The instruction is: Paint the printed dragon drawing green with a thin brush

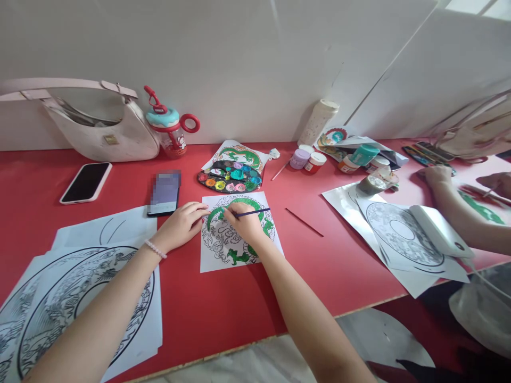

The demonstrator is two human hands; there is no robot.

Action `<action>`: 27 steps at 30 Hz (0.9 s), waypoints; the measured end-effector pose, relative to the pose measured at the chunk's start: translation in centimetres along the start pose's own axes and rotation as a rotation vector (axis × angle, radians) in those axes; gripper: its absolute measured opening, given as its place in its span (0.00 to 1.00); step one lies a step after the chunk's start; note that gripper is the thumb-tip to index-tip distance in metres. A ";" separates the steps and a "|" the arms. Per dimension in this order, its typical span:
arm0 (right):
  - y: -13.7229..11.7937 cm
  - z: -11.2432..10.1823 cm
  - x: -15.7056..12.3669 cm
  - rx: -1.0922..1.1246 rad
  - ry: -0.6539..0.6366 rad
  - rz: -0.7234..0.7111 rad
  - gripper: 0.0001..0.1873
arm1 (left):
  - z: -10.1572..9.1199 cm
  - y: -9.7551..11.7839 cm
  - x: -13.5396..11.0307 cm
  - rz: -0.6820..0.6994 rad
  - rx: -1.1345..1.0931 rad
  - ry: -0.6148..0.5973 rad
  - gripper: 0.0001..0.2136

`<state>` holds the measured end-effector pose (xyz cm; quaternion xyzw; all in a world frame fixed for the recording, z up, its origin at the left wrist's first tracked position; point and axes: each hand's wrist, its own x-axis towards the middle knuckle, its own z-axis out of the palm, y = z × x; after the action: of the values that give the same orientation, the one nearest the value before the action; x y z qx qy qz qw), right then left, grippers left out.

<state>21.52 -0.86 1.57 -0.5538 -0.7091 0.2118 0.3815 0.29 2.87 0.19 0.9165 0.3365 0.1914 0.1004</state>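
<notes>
Head view: right hand (244, 221) pinches brush (255, 212); left hand (184, 224) loosely spread at sheet (209, 263) edge. Dragon (252, 203) part green, rest unpainted.

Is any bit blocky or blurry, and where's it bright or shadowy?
All in the head view: blocks cover part of one phone; the held brush looks fairly sharp; the top right corner glows bright; shadow darkens the table beside the right arm.

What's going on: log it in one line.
right hand: holds paintbrush at line drawing | left hand: at drawing's left edge | drawing: partly green | paint palette: beyond drawing
</notes>
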 end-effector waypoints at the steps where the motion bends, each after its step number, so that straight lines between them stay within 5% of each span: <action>1: 0.0 0.0 0.0 -0.002 0.002 0.002 0.18 | 0.0 0.0 0.0 -0.003 -0.001 -0.001 0.14; 27: 0.2 0.2 0.1 -0.043 0.042 0.028 0.19 | -0.1 0.1 0.0 0.005 0.018 -0.023 0.15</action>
<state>21.48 -0.73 1.37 -0.5761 -0.6974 0.1904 0.3813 0.32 2.85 0.34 0.9203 0.3348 0.1780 0.0957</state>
